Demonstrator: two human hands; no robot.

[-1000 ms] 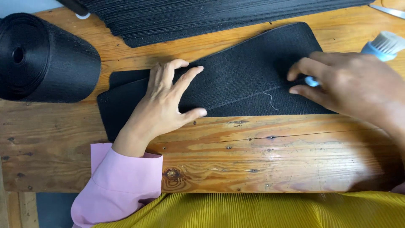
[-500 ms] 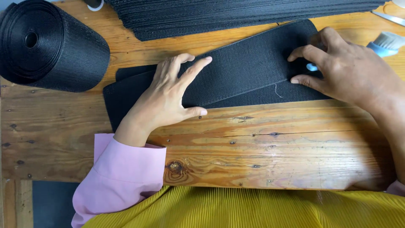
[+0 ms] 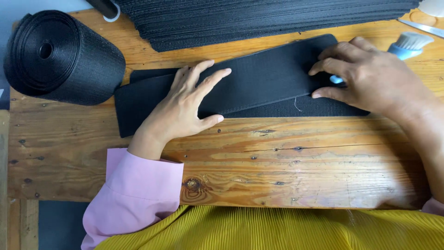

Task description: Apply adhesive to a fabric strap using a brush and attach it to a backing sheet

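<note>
Nearest to the camera a yellow pleated garment (image 3: 277,229) and a pink sleeve (image 3: 134,190) were seen, and above them the bare planks of the wooden table (image 3: 296,171). On the table, a little further, a wide strip of black elastic band (image 3: 259,78) was laid across another black piece (image 3: 138,109), the upper one slightly tilted against the lower.

The left hand (image 3: 182,109) was pressed flat on the left part of the strip, its fingers spread apart and stretched. The right hand (image 3: 370,78) was placed on the right end, the fingers bent and kept close together; a small pale blue object (image 3: 336,79) was partly seen under them, but whether it was gripped could not be told. A loose white thread (image 3: 296,103) was visible near this hand.

The step in hand was judged to be the aligning and flattening of the two pieces. For the next move, firm pressure from the left hand and a careful matching of the edges would be needed.

Further away a black roll (image 3: 60,58), a stack of black strips (image 3: 259,21) and a blue brush (image 3: 409,44) were lying.
</note>
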